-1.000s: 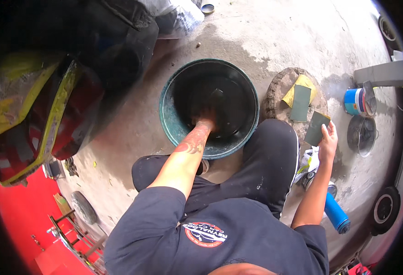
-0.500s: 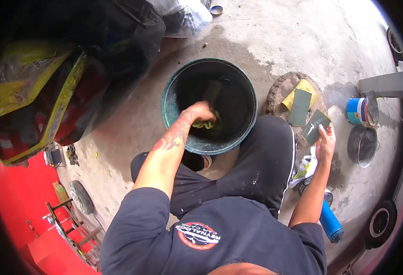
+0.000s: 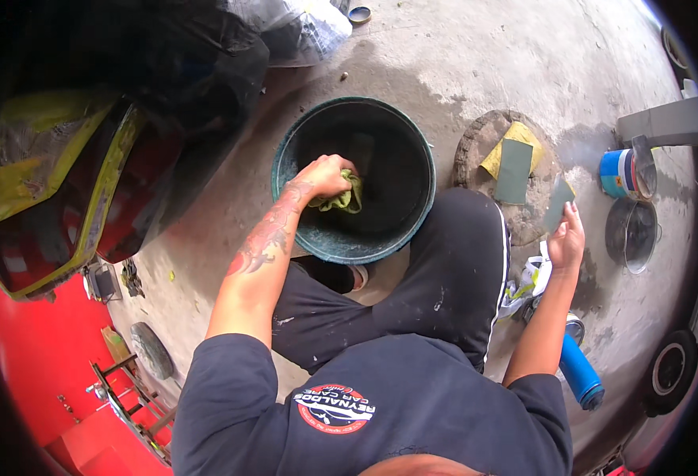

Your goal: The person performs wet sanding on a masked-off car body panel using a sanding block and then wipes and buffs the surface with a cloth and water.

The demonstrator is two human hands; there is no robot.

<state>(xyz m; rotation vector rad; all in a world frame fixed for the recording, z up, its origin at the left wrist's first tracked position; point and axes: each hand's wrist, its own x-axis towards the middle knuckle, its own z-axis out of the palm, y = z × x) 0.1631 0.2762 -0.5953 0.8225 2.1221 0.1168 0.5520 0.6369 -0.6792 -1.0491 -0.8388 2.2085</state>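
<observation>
- Cloth (image 3: 351, 197), yellow-green, crumpled, clamped in curled fingers of left hand (image 3: 329, 174), over dark green tub (image 3: 350, 256).
- Thin green sheet (image 3: 558, 201) pinched between thumb and fingers of right hand (image 3: 566, 241).
- Similar sheet (image 3: 513, 173) lying on yellow piece (image 3: 530, 138) atop round slab (image 3: 471, 151).

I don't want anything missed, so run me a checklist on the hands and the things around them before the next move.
1. Left hand has a grip on the yellow-green cloth: ok, it is bunched in the fingers.
2. Cloth within the outline of the tub's rim: ok.
3. Cloth wrung out: cannot tell.
4. Liquid level in the tub: cannot tell, the inside is too dark.
5. Right hand has hold of the grey-green sheet: ok, held beyond the knee, to the right.
6. A hand free: not ok, both are holding something.
</observation>
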